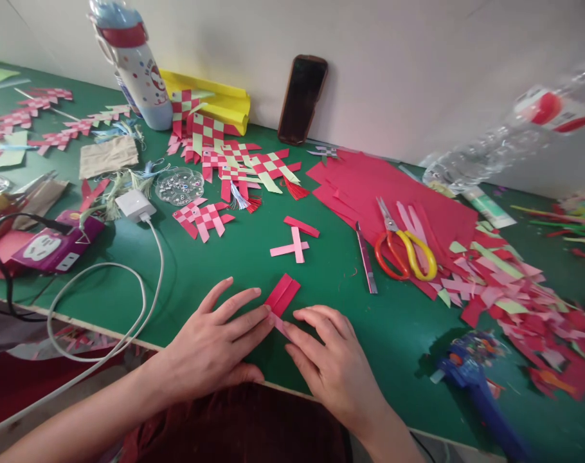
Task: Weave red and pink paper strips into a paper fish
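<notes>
Two red paper strips [283, 293] lie side by side on the green table in front of me. A light pink paper strip [279, 324] crosses their lower end. My left hand [220, 334] rests with fingers spread, its fingertips touching the red strips and the pink one. The fingers of my right hand [328, 350] are bent, with the index finger and thumb at the near end of the pink strip. Just beyond lie crossed pink strips [297, 245] and a single red strip [301, 226].
Woven paper fish [203, 217] lie beyond my left hand, near a dish of beads [179, 186]. To the right are tweezers [366, 260], scissors [403, 251], red paper sheets [393, 186] and paper scraps [509, 276]. A white cable [143, 289] loops over the table's left edge.
</notes>
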Available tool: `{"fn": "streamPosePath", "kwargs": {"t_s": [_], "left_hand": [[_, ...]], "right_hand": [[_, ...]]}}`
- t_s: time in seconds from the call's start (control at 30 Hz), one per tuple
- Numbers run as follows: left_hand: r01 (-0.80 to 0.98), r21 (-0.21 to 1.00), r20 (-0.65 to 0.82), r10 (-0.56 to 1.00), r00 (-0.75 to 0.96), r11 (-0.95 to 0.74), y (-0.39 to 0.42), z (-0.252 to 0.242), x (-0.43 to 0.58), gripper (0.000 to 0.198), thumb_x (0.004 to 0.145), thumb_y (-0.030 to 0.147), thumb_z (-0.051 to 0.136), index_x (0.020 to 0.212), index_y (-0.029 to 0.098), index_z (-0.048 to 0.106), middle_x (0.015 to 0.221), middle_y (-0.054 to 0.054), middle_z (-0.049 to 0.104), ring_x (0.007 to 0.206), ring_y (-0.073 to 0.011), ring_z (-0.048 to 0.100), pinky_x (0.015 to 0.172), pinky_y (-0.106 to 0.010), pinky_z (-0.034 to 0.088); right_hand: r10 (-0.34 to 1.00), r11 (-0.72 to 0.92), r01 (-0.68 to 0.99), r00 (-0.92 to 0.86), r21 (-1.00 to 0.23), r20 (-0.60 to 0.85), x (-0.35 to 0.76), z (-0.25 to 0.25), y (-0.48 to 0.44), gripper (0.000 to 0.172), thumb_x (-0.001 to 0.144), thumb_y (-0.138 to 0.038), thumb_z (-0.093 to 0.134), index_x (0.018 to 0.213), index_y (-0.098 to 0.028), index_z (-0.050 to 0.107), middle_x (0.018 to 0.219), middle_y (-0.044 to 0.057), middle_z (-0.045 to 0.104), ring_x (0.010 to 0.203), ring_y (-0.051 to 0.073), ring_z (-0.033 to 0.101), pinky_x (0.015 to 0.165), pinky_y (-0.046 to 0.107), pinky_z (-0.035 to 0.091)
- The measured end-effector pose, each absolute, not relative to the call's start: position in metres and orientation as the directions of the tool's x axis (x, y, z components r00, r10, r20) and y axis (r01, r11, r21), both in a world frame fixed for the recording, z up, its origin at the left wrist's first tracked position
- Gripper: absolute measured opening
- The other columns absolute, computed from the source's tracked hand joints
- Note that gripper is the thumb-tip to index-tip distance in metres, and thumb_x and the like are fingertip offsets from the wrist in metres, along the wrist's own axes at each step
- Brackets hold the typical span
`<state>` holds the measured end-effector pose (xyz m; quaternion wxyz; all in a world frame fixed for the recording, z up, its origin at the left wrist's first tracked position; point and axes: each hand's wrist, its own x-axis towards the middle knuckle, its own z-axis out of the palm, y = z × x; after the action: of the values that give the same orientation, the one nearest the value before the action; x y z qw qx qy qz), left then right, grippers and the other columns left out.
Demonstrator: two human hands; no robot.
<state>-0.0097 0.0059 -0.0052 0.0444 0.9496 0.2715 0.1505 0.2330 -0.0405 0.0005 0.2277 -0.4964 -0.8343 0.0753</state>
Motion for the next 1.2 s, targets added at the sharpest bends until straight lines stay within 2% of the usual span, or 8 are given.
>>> {"fn": "streamPosePath", "kwargs": {"t_s": [0.23,0.37,0.5,0.63,0.73,0.87,1.03,1.2], "left_hand": [[0.511,0.125,0.242,0.526,0.816,-0.850,0.002,-0.009,-0.010,0.075,0.088,0.075,0.040,0.142,0.023,0.050,0.138,-0.004,0.059,0.140,-0.0285,0.036,0.122,-0.053,-0.003],[0.503,0.125,0.245,0.518,0.820,-0.855,0.003,-0.010,-0.010,0.079,0.086,0.077,0.038,0.145,0.025,0.046,0.137,-0.005,0.060,0.140,-0.0290,0.036,0.121,-0.055,-0.005],[0.496,0.118,0.235,0.509,0.828,-0.860,0.005,-0.006,-0.011,0.080,0.086,0.079,0.036,0.145,0.025,0.045,0.138,-0.005,0.059,0.139,-0.0296,0.038,0.121,-0.055,-0.008],[0.476,0.108,0.207,0.488,0.848,-0.873,0.006,-0.002,-0.012,0.088,0.083,0.082,0.035,0.148,0.023,0.041,0.140,-0.007,0.056,0.140,-0.0311,0.037,0.120,-0.055,-0.010],[0.477,0.151,0.189,0.499,0.846,-0.866,0.007,-0.001,-0.011,0.086,0.085,0.080,0.038,0.150,0.025,0.038,0.142,-0.005,0.055,0.140,-0.0295,0.036,0.120,-0.053,-0.011],[0.485,0.186,0.190,0.515,0.836,-0.855,0.006,-0.003,-0.011,0.081,0.086,0.077,0.042,0.150,0.026,0.037,0.141,-0.004,0.055,0.141,-0.0301,0.035,0.121,-0.054,-0.007],[0.481,0.235,0.190,0.525,0.830,-0.845,0.006,-0.004,-0.011,0.080,0.087,0.076,0.043,0.149,0.027,0.038,0.141,-0.004,0.056,0.141,-0.0302,0.035,0.120,-0.054,-0.009],[0.480,0.246,0.186,0.527,0.829,-0.842,0.006,-0.002,-0.012,0.079,0.088,0.076,0.040,0.149,0.026,0.039,0.142,-0.003,0.056,0.141,-0.0291,0.035,0.120,-0.053,-0.010]], "right_hand": [[0.863,0.501,0.778,-0.415,-0.378,0.289,0.233,0.003,-0.038,0.029,0.093,-0.023,0.059,0.121,-0.019,0.065,0.113,0.010,0.066,0.110,0.024,0.055,0.092,0.043,0.053],[0.867,0.489,0.784,-0.386,-0.384,0.315,0.234,0.008,-0.033,0.028,0.095,-0.018,0.053,0.121,-0.017,0.063,0.114,0.011,0.065,0.111,0.024,0.055,0.095,0.042,0.053],[0.864,0.485,0.811,-0.389,-0.327,0.320,0.242,0.016,-0.025,0.030,0.094,-0.013,0.051,0.122,-0.017,0.062,0.117,0.012,0.063,0.113,0.024,0.055,0.095,0.044,0.054],[0.869,0.445,0.858,-0.344,-0.258,0.356,0.261,0.025,-0.014,0.029,0.095,-0.018,0.050,0.122,-0.018,0.062,0.116,0.012,0.064,0.111,0.025,0.057,0.092,0.045,0.055],[0.875,0.405,0.888,-0.306,-0.218,0.376,0.273,0.033,-0.001,0.029,0.097,-0.022,0.048,0.123,-0.020,0.062,0.115,0.011,0.065,0.109,0.025,0.059,0.092,0.046,0.055],[0.906,0.373,0.900,-0.301,-0.226,0.298,0.277,0.036,0.030,0.033,0.098,-0.023,0.045,0.128,-0.021,0.059,0.121,0.012,0.064,0.114,0.025,0.060,0.097,0.048,0.052],[0.929,0.353,0.900,-0.304,-0.255,0.213,0.266,0.023,0.080,0.038,0.094,-0.021,0.045,0.129,-0.014,0.058,0.127,0.015,0.063,0.117,0.028,0.058,0.100,0.049,0.049],[0.944,0.313,0.913,-0.268,-0.262,0.191,0.258,0.008,0.109,0.040,0.090,-0.016,0.047,0.128,-0.013,0.058,0.119,0.015,0.067,0.110,0.028,0.060,0.096,0.049,0.048]]}}
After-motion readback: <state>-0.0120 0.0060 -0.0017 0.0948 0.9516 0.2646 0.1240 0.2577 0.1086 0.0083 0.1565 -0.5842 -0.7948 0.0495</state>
